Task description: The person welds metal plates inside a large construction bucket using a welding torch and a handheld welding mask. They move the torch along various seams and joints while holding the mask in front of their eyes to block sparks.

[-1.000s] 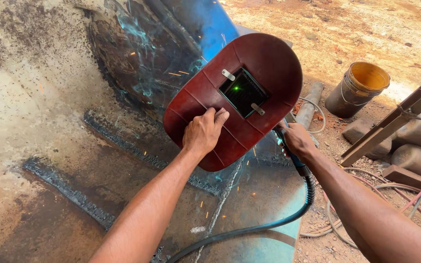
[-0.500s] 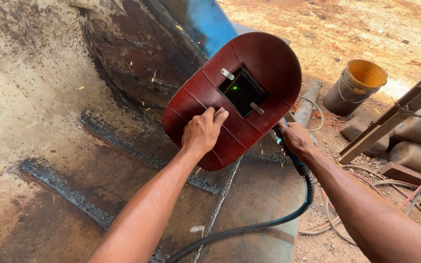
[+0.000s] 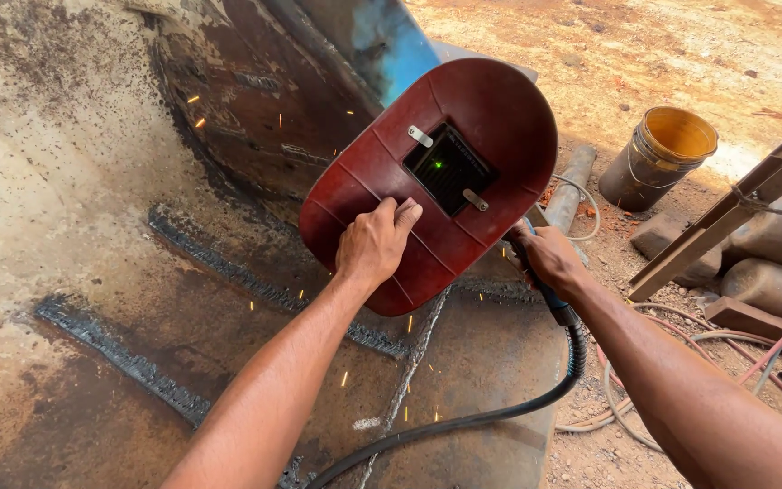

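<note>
Here, left hand [image 3: 375, 246] grips shield [image 3: 436, 172], probably hiding torch.

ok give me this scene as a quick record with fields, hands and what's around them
left hand: holds a dark red welding hand shield with a dark window
right hand: grip on a welding electrode holder, black cable trailing
work surface: rusty steel plate with weld beads
sparks: orange flecks over the plate
nearby: yellow-lined bucket on dirt

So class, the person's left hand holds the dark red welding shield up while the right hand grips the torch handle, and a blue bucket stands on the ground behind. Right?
Not quite: the bucket is yellow, not blue, as the head view shows. The left hand does hold the dark red welding shield, and the right hand grips the torch handle.
</note>
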